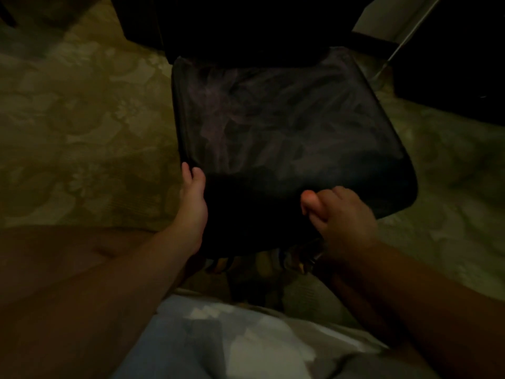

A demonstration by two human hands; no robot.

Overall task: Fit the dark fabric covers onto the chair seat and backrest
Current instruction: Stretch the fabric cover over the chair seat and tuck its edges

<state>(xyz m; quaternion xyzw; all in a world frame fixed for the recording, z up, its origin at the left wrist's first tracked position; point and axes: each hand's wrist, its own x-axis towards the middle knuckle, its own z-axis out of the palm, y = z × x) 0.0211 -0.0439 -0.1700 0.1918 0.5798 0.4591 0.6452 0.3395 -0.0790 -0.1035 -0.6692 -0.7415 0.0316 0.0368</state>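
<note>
Both bare forearms reach forward and down from the lower corners. The left hand (192, 199) lies edge-on, thumb up and fingers tucked under out of sight, gripping. The right hand (340, 214) is curled into a loose fist, thumb tip showing at its left, knuckles up

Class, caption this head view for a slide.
Both hands, left hand and right hand, grip the dark cover on the chair seat.

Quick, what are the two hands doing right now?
Left hand: grips the cover at the seat's front left corner.
Right hand: grips the cover's front edge.
</note>
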